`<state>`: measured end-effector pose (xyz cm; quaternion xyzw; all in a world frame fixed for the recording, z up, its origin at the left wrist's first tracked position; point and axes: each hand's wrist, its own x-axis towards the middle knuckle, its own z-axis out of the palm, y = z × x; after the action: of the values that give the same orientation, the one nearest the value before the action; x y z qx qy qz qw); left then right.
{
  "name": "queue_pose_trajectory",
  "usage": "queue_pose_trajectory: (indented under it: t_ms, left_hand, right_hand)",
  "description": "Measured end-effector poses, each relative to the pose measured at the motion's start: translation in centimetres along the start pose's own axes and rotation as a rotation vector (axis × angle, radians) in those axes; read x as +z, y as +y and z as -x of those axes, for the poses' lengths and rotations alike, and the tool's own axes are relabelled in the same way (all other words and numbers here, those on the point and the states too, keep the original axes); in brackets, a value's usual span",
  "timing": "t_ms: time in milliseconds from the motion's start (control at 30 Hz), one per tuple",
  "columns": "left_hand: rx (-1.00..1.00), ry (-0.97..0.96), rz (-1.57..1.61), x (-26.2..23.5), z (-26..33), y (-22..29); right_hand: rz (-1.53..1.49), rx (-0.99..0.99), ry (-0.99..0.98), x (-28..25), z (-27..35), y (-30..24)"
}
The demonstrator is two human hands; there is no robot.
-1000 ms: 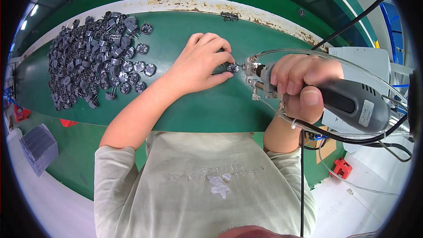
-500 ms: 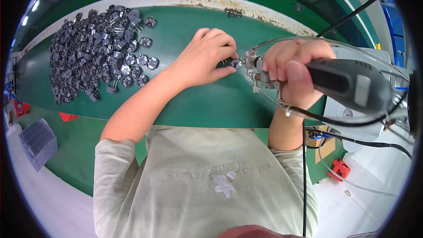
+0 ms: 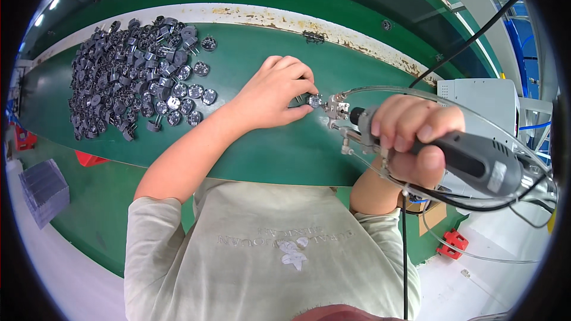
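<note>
Over the green worktop, my left hand (image 3: 276, 92) pinches a small round black part (image 3: 314, 101) between thumb and fingers. Its shiny face points right, and thin metal pins show near my fingers. My right hand (image 3: 416, 134) wraps around a dark grey powered screwdriver (image 3: 483, 159), held nearly level. At its front, a metal nozzle block (image 3: 339, 110) with a clear tube stands just right of the part. Whether the tip touches the part, I cannot tell.
A large heap of similar round black parts with pins (image 3: 131, 77) covers the worktop (image 3: 267, 154) at left. A pale machine box (image 3: 482, 104) stands at right. Clear hoses and a black cable (image 3: 470, 27) run around the screwdriver. The far edge has a worn white rail (image 3: 262, 15).
The screwdriver's nozzle has drawn back a little from the part, and my right hand has turned and shifted slightly nearer me. My left hand keeps its pinch. The whole view has shifted a little.
</note>
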<state>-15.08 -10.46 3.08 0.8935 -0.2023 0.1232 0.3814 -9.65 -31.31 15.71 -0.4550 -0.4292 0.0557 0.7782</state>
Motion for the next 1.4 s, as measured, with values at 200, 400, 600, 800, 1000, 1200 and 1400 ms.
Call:
queue_pose_trajectory:
  t_ms: [200,400,600,800,1000,1200,1400]
  left_hand:
    - [-0.009,-0.020,-0.003,-0.1,-0.1,0.0]
    - [-0.010,-0.030,-0.001,-0.2,-0.2,0.0]
    - [-0.006,-0.019,0.001,-0.2,-0.1,-0.1]
    - [-0.020,-0.033,-0.010,0.0,-0.1,-0.2]
    - [-0.014,-0.036,-0.015,0.0,-0.1,-0.2]
    - [-0.012,-0.029,-0.009,0.1,0.0,-0.3]
    - [-0.008,-0.026,-0.016,0.0,0.0,-0.3]
  right_hand:
    - [0.065,0.040,-0.068,-0.7,0.6,1.6]
    - [0.087,0.050,-0.080,-0.6,0.7,1.6]
    - [0.102,0.042,-0.081,-0.4,0.6,1.6]
    - [0.104,0.042,-0.099,-0.6,0.4,1.5]
    - [0.106,0.050,-0.126,-0.7,0.3,1.4]
    - [0.048,0.069,-0.097,-0.6,0.5,1.4]
    - [0.115,0.053,-0.151,-0.5,0.3,1.4]
